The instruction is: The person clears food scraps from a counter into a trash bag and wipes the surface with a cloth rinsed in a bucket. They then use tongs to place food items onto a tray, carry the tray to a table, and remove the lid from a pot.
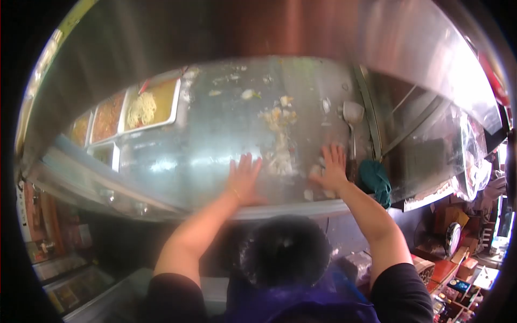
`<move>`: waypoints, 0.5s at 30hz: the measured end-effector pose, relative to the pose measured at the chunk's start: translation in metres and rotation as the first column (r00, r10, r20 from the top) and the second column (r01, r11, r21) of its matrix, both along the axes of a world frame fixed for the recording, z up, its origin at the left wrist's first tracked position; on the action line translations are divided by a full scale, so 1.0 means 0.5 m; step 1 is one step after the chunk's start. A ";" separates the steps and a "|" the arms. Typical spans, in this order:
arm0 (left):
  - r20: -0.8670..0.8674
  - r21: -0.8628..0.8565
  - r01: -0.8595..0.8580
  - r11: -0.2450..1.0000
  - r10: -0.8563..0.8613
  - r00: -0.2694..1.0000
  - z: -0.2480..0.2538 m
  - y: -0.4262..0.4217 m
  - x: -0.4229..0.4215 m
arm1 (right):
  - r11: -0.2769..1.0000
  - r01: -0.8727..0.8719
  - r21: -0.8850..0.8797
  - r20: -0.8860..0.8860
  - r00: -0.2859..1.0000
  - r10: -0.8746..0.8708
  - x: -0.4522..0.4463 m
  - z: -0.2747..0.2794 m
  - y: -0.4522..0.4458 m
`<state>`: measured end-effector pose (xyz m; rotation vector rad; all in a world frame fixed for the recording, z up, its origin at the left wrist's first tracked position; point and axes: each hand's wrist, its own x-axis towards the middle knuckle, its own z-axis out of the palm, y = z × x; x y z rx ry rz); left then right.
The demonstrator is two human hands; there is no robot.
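Note:
My left hand [245,180] is over the near part of the metal counter [215,140], palm down with fingers spread, holding nothing. To the right, my right hand [331,169] has its fingers apart too, beside small pale scraps near the counter's front edge. Between the hands and beyond them lie crumbly white and yellowish food scraps [280,121]. A ladle with a pale bowl [353,112] lies just past my right hand, its handle pointing toward me. Next to it is a bunched green cloth [375,180]. Whether either palm presses on the metal is unclear.
At the back left stand a white tray of noodle-like food [142,109], a tray of reddish food [107,118] and a smaller white container [106,155]. A metal hood [242,29] hangs over the far side. Boxes [444,269] are stacked at the lower right.

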<state>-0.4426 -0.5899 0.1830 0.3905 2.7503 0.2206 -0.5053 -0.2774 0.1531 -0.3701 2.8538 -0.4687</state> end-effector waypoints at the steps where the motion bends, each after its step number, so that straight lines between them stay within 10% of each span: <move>1: -0.025 -0.004 -0.002 1.000 0.002 1.000 -0.001 0.010 -0.022 | 0.980 -0.185 0.069 0.032 0.983 0.183 0.007 0.009 0.014; 6: -0.184 0.188 0.146 0.971 -0.111 0.977 -0.025 0.094 -0.139 | 0.872 -0.488 0.032 -0.014 0.872 0.489 -0.018 -0.009 -0.074; 9: -0.228 0.286 0.112 0.952 -0.046 0.973 -0.055 0.094 -0.228 | 0.970 -0.243 -0.005 -0.178 0.955 0.238 -0.092 0.019 -0.158; 13: -0.032 0.654 -0.070 0.753 0.119 0.992 -0.162 0.030 -0.267 | 0.961 -0.273 -0.036 0.127 0.953 0.275 -0.193 0.062 -0.219; 15: 0.060 0.799 -0.163 0.579 0.193 0.979 -0.196 0.010 -0.328 | 0.939 -0.138 -0.316 -0.024 0.990 0.137 -0.181 0.134 -0.248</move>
